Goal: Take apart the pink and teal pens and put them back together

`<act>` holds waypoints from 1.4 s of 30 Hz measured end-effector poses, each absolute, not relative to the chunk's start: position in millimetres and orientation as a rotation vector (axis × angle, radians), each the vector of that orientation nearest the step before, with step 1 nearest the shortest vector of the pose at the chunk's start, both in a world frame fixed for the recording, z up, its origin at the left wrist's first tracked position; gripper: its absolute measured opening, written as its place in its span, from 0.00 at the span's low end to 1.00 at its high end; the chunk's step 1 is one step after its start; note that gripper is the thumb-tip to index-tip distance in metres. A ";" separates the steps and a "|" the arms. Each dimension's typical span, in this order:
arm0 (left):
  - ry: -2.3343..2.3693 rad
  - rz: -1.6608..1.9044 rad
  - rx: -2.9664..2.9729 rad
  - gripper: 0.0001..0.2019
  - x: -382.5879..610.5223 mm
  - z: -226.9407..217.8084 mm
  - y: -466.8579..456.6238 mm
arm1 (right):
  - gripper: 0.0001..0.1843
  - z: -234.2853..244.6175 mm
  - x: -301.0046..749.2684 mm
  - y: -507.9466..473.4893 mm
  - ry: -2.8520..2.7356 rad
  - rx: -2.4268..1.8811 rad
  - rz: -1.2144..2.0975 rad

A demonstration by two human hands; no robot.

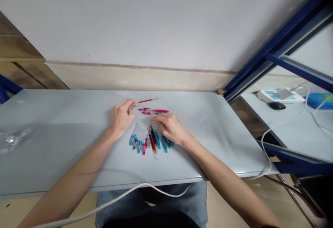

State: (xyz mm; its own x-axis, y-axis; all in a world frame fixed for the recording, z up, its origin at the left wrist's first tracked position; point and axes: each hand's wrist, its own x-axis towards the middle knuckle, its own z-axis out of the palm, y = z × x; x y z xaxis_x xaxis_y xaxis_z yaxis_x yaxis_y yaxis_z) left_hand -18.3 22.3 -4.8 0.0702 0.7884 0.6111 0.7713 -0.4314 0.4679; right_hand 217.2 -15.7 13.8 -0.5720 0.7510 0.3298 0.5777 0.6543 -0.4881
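Note:
My left hand (124,114) is closed, with thumb and fingertips pinched at the near end of a red pen refill (148,100). The refill points right, just above the table top. My right hand (169,125) is held over the pens, fingers stretched to the left and thumb apart, with nothing visible in its grasp. Beyond its fingertips lie two pink pens (160,111). Below it are blue pen barrels (164,143), partly hidden by the hand. Beside these lie several dark and red refills (152,139) and clear tubes with coloured grips (139,145).
The grey table (65,145) meets a wall at the back. A crumpled clear plastic bag (10,141) lies at the left. A white cable (145,185) runs across the front. Right of the blue frame (249,68) are a white device (283,95) and a black mouse (277,106).

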 end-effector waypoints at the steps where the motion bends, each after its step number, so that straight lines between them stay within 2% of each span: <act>1: 1.653 1.320 2.285 0.12 -17.6 -5.0 22.0 | 0.13 14.7 218.1 -15.6 -2.355 -1.032 0.475; 3: 1.637 1.304 2.293 0.12 -15.8 -5.2 20.6 | 0.12 16.5 218.9 -15.5 -2.349 -1.060 0.544; 6: 1.613 1.277 2.317 0.13 -13.3 -4.4 16.7 | 0.05 16.7 217.1 -15.0 -2.348 -0.974 0.658; 11: 1.568 1.214 2.428 0.16 -9.6 0.2 9.3 | 0.08 13.6 211.1 -15.3 -2.351 -0.709 0.865; 15: 1.524 1.212 2.455 0.16 -4.6 3.3 4.9 | 0.06 15.3 209.2 -17.4 -2.364 -0.719 0.940; 42: 1.490 1.121 2.373 0.15 3.3 0.9 1.4 | 0.09 8.3 205.6 -22.7 -2.494 -0.731 0.759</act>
State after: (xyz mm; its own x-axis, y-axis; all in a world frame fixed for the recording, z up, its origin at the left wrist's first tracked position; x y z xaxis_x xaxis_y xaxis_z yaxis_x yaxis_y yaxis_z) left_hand 3.3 1.4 0.9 0.2397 0.8191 0.5212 0.7275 -0.5070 0.4623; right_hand 205.6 -22.7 8.3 -0.7685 0.5919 0.2431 0.3563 0.7114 -0.6058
